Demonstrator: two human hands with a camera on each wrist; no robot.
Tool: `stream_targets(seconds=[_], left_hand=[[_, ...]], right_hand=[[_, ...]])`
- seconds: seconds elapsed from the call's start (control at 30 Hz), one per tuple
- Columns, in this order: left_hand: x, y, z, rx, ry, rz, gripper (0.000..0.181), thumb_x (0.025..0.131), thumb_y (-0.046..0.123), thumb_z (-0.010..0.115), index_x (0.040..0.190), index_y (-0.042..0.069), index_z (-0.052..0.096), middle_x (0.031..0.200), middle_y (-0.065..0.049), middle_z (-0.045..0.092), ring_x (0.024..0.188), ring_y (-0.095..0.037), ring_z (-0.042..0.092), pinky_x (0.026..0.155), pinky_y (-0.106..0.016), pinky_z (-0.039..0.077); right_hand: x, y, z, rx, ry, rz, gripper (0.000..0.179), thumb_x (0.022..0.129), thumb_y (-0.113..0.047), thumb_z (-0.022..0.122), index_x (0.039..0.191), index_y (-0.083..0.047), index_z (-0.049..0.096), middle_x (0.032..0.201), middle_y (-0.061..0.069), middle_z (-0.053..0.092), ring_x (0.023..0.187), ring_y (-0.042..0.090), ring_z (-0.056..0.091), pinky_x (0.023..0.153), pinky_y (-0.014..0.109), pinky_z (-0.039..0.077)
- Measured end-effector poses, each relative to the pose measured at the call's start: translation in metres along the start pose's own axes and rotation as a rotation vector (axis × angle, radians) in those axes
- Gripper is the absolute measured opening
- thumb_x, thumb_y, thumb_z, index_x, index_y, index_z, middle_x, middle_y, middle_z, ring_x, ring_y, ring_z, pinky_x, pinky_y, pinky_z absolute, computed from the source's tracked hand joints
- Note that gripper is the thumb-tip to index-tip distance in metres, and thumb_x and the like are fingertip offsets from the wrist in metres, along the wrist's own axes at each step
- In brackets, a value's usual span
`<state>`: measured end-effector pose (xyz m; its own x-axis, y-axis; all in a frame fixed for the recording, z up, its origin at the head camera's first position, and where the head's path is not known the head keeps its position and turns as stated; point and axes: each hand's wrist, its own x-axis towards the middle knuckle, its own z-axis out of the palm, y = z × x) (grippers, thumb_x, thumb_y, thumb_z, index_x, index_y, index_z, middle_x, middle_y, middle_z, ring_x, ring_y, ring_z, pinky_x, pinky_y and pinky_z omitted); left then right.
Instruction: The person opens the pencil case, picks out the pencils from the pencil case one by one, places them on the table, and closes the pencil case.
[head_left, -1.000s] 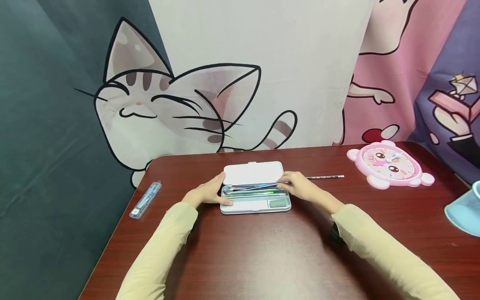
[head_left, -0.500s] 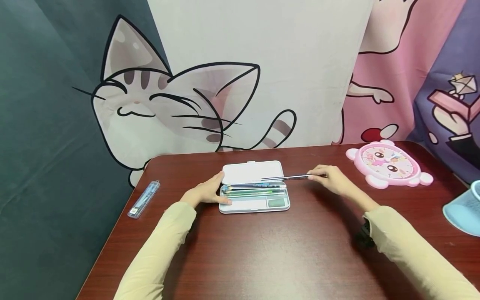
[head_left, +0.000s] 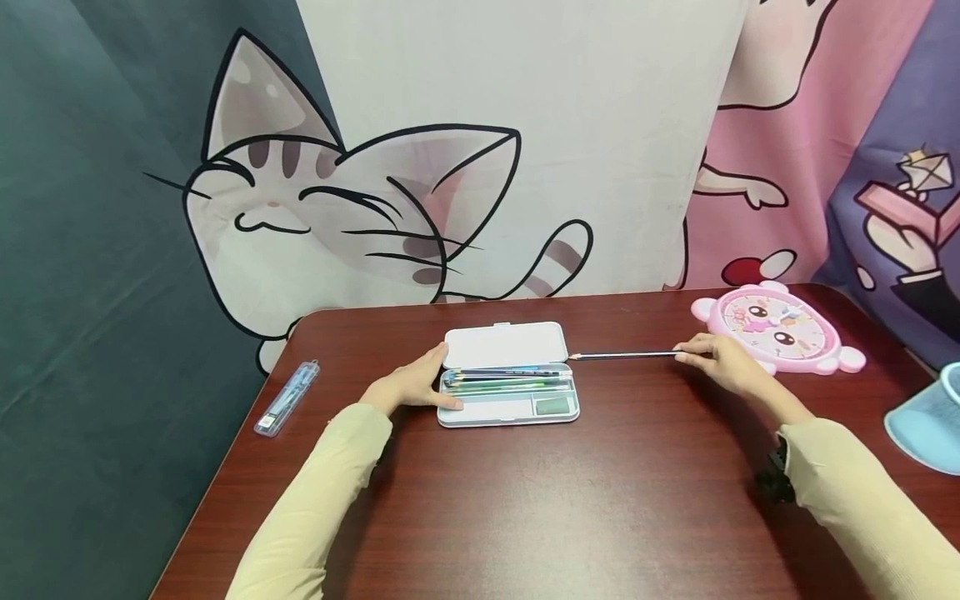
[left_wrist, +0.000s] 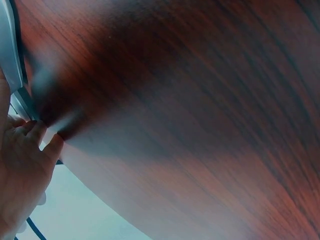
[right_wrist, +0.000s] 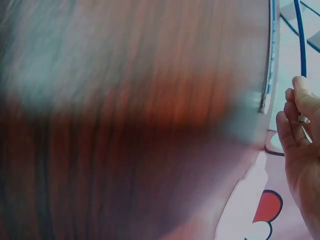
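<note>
A white pencil case (head_left: 513, 421) lies with its lid (head_left: 506, 344) folded back, several pencils (head_left: 510, 386) and a green block (head_left: 552, 406) inside. My left hand (head_left: 405, 387) rests against its left end with fingers extended, the thumb over the tray. The left wrist view catches that left hand (left_wrist: 25, 175) touching the case's edge (left_wrist: 10, 50). Right of the case, my right hand (head_left: 723, 364) pinches a dark blue pencil (right_wrist: 302, 40) at one end. A second pencil (right_wrist: 271, 60) lies on the table beside it; in the head view the two nearly overlap.
A slim clear-and-blue case (head_left: 287, 398) lies at the table's left. The pink animal-shaped clock (head_left: 783, 325) lies just behind my right hand, and a light-blue mesh holder (head_left: 926, 425) is at the right edge. A cartoon cloth (head_left: 622, 125) hangs behind the table.
My right hand has drawn the pencil out of the case and carried it right, alongside the pencil lying on the table. The left hand has stayed at the case.
</note>
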<state>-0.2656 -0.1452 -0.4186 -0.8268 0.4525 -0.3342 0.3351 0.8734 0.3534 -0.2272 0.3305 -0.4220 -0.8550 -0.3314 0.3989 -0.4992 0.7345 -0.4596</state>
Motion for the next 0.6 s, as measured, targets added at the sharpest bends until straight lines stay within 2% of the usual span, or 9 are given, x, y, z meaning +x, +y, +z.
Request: stream_targets(seconds=[0.3,0.47,0.6], left_hand=[[-0.001,0.002,-0.002,-0.005,-0.005,-0.019,0.114,0.072,0.058,0.067,0.147,0.003,0.001,0.155,-0.011,0.003,0.143,-0.024,0.008,0.112,-0.047,0.019],[-0.002,0.003,-0.003,-0.012,-0.012,-0.027,0.113,0.072,0.057,0.067,0.147,0.003,0.001,0.155,-0.011,0.003,0.143,-0.023,0.007,0.112,-0.047,0.018],[-0.001,0.003,-0.003,-0.008,-0.013,-0.019,0.113,0.073,0.057,0.067,0.147,0.003,0.001,0.155,-0.011,0.003,0.143,-0.023,0.007,0.112,-0.046,0.018]], right_hand=[[0.002,0.004,0.007,-0.044,-0.012,0.022,0.012,0.072,-0.003,0.074,0.083,-0.002,0.071,0.074,0.005,0.066,0.067,0.005,0.052,0.062,0.018,0.041],[0.007,0.001,0.011,-0.082,-0.068,0.065,0.014,0.075,-0.006,0.072,0.087,0.0,0.068,0.08,0.011,0.068,0.073,0.021,0.061,0.067,0.032,0.048],[0.01,0.0,0.012,-0.108,-0.076,0.092,0.014,0.074,-0.004,0.072,0.085,0.0,0.064,0.08,0.014,0.067,0.075,0.029,0.063,0.069,0.041,0.048]])
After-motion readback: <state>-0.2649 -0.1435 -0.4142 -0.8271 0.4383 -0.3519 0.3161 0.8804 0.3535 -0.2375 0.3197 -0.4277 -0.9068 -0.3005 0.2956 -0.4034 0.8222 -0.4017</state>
